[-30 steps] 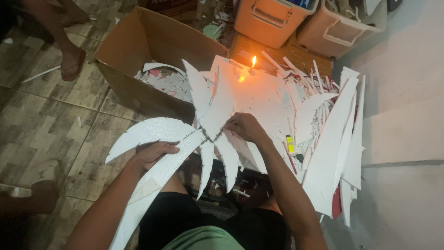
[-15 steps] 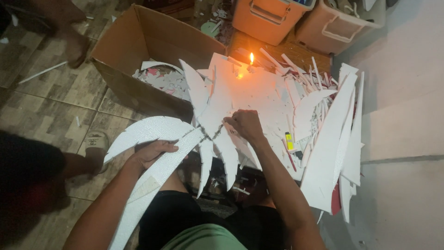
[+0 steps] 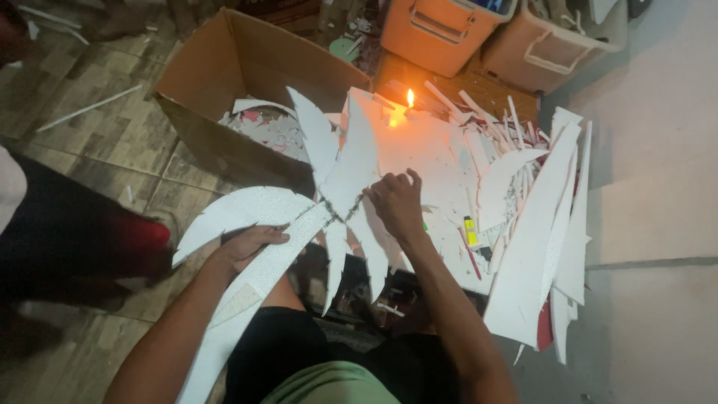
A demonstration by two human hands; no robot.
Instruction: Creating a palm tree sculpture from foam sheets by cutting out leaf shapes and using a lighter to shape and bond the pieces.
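One lit candle (image 3: 409, 99), one cardboard box (image 3: 224, 90), two plastic bins (image 3: 441, 34) and two hands (image 3: 396, 203) are counted.
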